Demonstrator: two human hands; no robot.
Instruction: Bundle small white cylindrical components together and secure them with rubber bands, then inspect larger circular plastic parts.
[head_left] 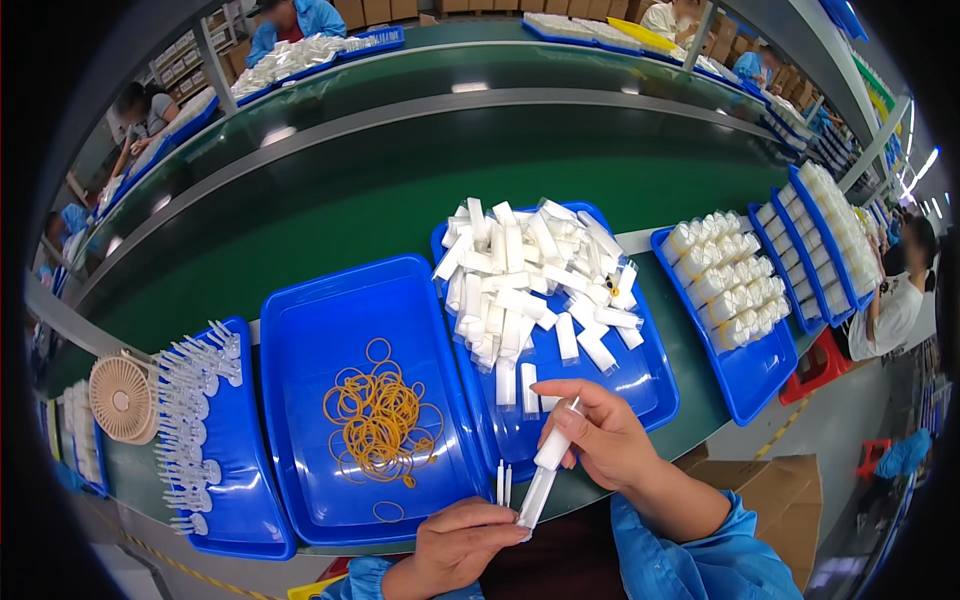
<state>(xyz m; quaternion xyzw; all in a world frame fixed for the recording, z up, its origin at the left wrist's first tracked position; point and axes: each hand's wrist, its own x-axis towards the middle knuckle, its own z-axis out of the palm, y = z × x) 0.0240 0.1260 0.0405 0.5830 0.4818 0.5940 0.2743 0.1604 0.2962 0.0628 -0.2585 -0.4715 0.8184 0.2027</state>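
Observation:
My right hand (pixel 597 432) pinches a slim white packet (pixel 551 452) between thumb and fingers, and a thin white tip pokes out at its upper end. The packet slants down to my left hand (pixel 468 545), whose closed fingers hold its pale lower part. Thin white prongs (pixel 504 482) stand up from the left fingers; their base is hidden. Just beyond the hands, a blue tray (pixel 645 385) bears a heap of white packets in clear wrap (pixel 520 285). Left of it, another blue tray (pixel 300 400) holds a pile of yellow-brown rubber bands (pixel 385 425).
A blue tray (pixel 245 470) of clear pronged plastic pieces (pixel 195 420) stands left, beside a beige fan (pixel 124 398). At right are a tray of banded white bundles (pixel 730 280) and stacked trays (pixel 825 235). A green conveyor belt (pixel 350 170) runs behind; people sit beyond it and at right.

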